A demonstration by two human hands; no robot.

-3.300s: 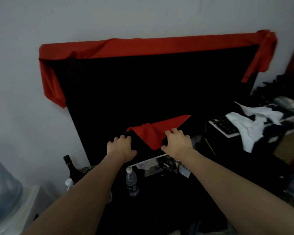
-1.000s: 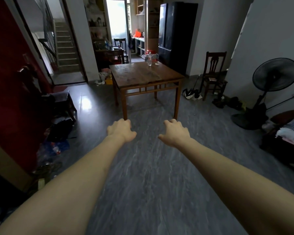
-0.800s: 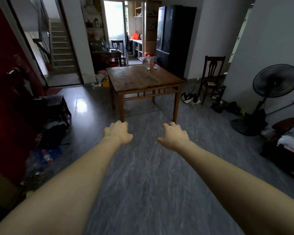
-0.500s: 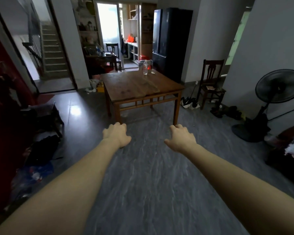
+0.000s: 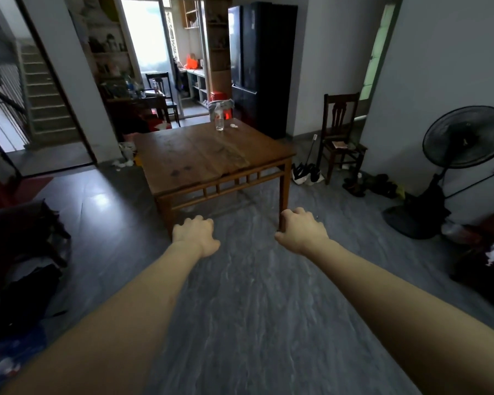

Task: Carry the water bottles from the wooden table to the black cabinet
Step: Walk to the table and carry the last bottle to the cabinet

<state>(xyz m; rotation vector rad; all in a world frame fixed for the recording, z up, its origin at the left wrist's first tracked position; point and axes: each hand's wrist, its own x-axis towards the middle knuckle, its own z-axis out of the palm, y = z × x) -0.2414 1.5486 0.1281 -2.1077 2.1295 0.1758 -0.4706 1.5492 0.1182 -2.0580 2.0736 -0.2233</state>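
Observation:
A clear water bottle (image 5: 219,119) stands upright near the far edge of the square wooden table (image 5: 208,155), with a small white scrap (image 5: 234,126) beside it. My left hand (image 5: 196,236) and my right hand (image 5: 301,230) are stretched out in front of me over the grey floor, short of the table's near edge. Both hands hold nothing, and their fingers curl loosely downward. The black cabinet is out of view.
A tall black fridge (image 5: 261,67) stands behind the table. A dark wooden chair (image 5: 340,135) and shoes (image 5: 308,172) sit to the right, then a black standing fan (image 5: 457,155). Dark clutter (image 5: 20,252) lines the left side. Stairs (image 5: 44,92) rise at the far left.
I turned away from the red-draped black cabinet and moved across the floor. The table has drawn nearer over the last second. Both hands stayed empty.

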